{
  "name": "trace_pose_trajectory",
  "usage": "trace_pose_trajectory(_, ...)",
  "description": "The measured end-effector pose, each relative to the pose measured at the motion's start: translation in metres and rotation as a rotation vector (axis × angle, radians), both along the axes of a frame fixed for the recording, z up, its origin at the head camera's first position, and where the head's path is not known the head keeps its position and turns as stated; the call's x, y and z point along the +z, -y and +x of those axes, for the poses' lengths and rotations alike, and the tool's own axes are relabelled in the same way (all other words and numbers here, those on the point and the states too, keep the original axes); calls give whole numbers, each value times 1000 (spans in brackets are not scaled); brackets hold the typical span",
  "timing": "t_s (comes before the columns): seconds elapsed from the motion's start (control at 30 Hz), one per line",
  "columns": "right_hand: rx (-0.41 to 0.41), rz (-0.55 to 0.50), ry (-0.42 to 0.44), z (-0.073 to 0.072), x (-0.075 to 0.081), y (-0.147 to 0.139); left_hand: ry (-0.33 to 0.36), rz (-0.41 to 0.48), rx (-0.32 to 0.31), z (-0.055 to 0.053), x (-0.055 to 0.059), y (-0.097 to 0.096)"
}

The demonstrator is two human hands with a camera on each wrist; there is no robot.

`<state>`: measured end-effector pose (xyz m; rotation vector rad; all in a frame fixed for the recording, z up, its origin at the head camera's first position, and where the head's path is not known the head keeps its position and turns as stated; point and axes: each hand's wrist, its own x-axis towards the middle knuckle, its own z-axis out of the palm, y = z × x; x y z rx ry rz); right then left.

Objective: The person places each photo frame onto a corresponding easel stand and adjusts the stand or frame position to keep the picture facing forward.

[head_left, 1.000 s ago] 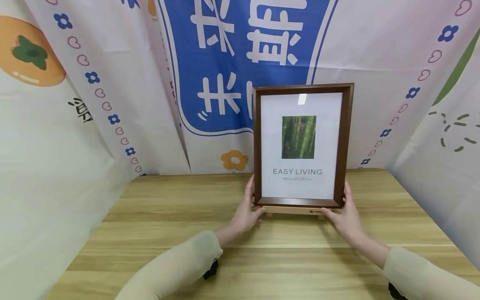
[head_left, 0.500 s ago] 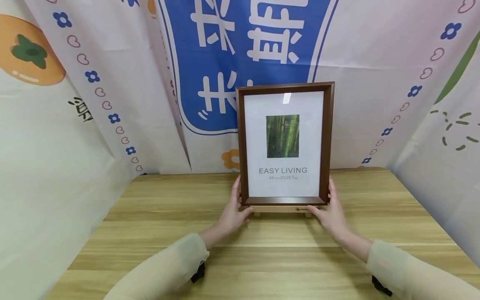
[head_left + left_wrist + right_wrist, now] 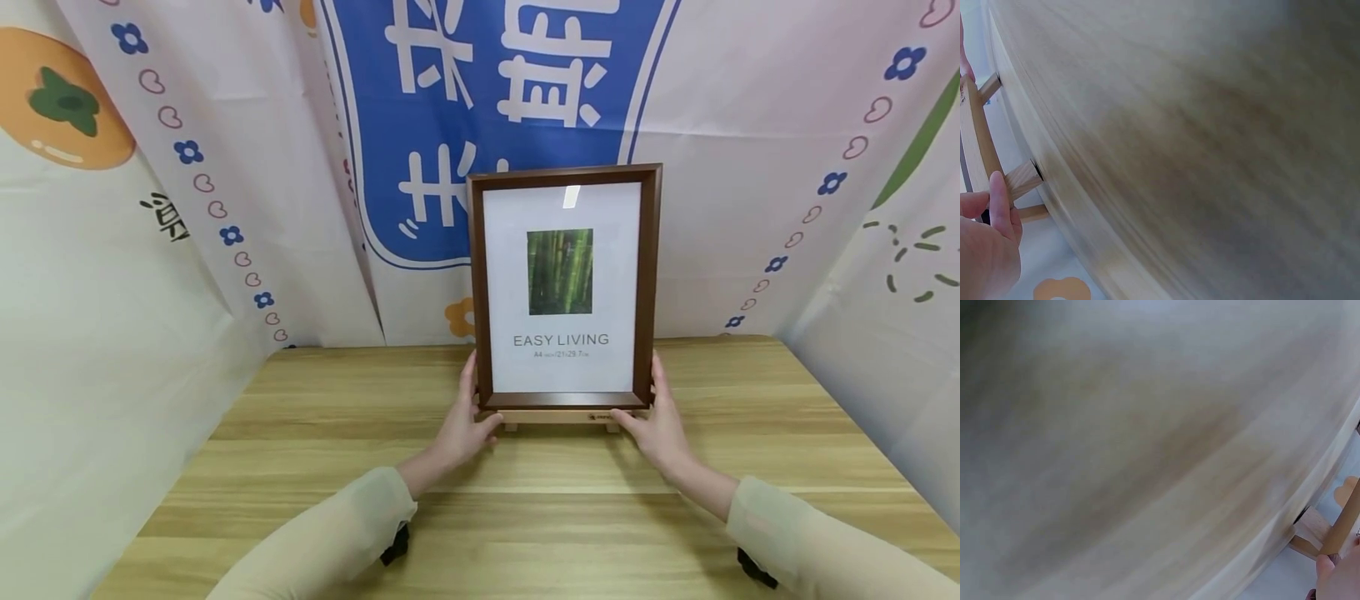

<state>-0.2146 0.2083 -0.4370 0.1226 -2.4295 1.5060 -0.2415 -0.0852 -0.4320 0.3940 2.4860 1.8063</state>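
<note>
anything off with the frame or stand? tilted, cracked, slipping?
Nothing stands out. The picture frame stands upright on its light wooden stand on the table, with no damage visible. The left hand and right hand hold its lower corners. Only a light glare near the glass top.

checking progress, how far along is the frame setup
Done: the frame stands upright on the stand, on the table.
In hand: the left hand and right hand grip its lower corners.
Left: letting go; whether it would stand alone can't be told.
</note>
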Motion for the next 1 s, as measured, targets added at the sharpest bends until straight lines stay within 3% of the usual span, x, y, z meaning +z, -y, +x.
trace_pose_trajectory(1.0,40,21,-1,1,1,-5,-6,5,-5,0,-5,8)
